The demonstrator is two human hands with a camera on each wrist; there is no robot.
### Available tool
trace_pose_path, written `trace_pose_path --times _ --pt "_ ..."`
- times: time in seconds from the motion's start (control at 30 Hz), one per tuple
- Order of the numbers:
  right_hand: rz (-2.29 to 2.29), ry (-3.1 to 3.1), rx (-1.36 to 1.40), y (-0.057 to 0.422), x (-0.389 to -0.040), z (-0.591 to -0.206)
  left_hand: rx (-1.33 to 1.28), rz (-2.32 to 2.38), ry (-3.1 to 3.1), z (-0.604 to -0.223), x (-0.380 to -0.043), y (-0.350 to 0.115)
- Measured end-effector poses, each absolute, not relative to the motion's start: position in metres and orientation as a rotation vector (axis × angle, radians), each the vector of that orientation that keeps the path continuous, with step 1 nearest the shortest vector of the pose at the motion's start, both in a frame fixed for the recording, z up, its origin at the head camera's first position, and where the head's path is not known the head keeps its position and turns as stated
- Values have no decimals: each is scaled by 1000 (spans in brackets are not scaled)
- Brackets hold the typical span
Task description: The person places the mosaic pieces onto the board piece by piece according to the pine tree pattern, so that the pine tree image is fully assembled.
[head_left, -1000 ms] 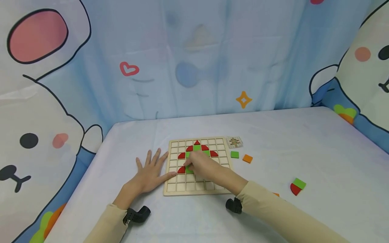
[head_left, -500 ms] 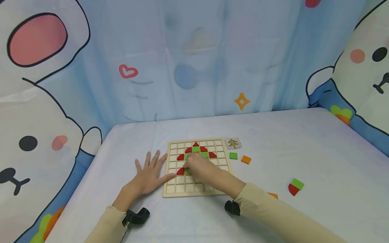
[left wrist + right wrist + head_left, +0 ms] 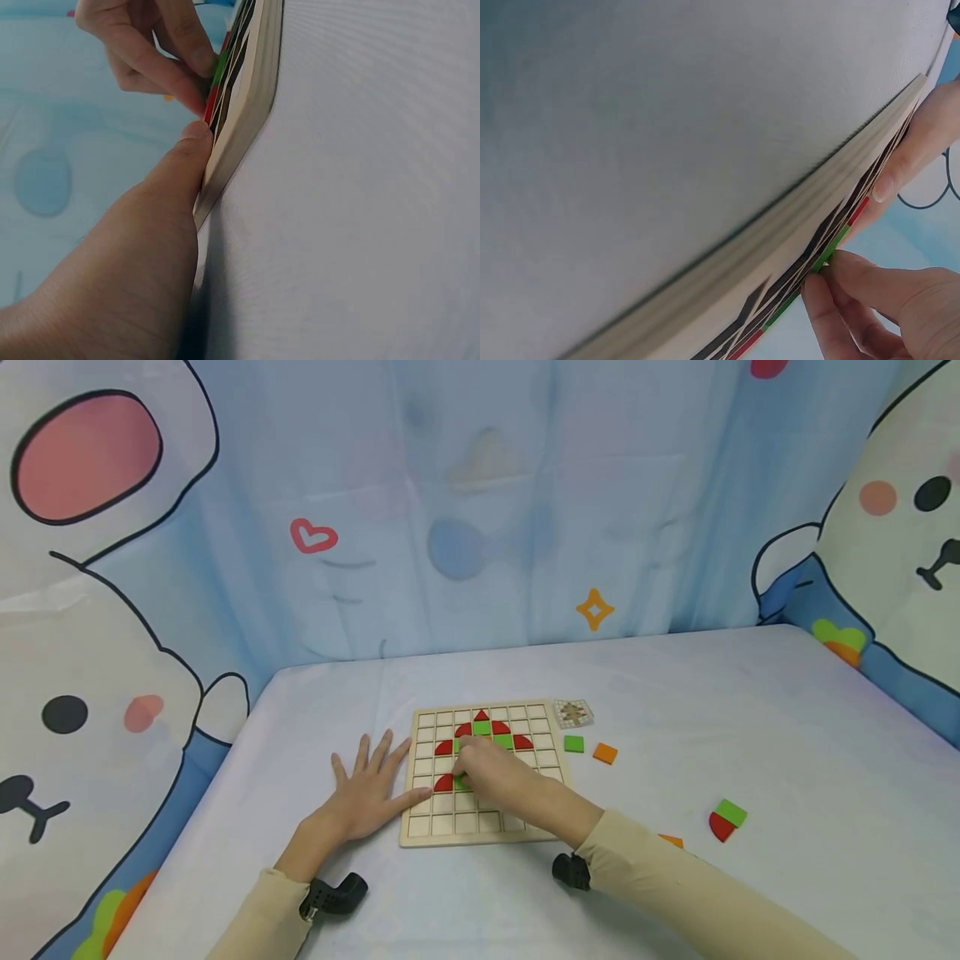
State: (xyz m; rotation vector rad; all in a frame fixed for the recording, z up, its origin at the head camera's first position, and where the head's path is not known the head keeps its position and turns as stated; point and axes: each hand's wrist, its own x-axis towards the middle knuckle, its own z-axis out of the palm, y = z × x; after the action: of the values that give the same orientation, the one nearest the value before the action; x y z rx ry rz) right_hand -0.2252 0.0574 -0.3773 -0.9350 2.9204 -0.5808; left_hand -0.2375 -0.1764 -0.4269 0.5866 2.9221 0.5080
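Observation:
A wooden grid board [image 3: 423, 831] lies on the table, holding red and green tiles in a stepped pattern with a red triangle [image 3: 482, 716] at the top. My left hand [image 3: 367, 797] rests flat with fingers spread at the board's left side, its thumb [image 3: 196, 132] on the edge. Over the middle cells, my right hand [image 3: 495, 772] pinches a small green tile [image 3: 823, 261] between thumb and fingers, right at the board's surface. A red quarter-circle [image 3: 443, 783] lies just left of those fingertips. The right hand hides several cells under it.
Right of the board are a small pattern card [image 3: 573, 713], a green square [image 3: 573, 744] and an orange square [image 3: 605, 753]. Farther right lie another green square [image 3: 731, 812] and a red quarter-circle [image 3: 722, 827]. An orange piece [image 3: 672, 841] peeks out beside the right sleeve.
The head view has shifted slightly. Both hands stay in nearly the same place on the board, the right fingers still at the same cells.

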Motion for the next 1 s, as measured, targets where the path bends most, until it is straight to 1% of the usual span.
trace_pose_path --times 0.33,0.5,0.7,1.0 --pt "-682 2844 -1025 69 -222 -377 582 504 2924 -425 -236 -176" --pt "-786 2812 -983 86 -218 -374 582 504 2929 -425 -236 -175" --pt "-934 2860 -901 128 -213 -368 580 503 2924 -425 -236 -174" --pt "-885 2942 -733 206 -222 -361 576 498 2923 -424 -236 -176"
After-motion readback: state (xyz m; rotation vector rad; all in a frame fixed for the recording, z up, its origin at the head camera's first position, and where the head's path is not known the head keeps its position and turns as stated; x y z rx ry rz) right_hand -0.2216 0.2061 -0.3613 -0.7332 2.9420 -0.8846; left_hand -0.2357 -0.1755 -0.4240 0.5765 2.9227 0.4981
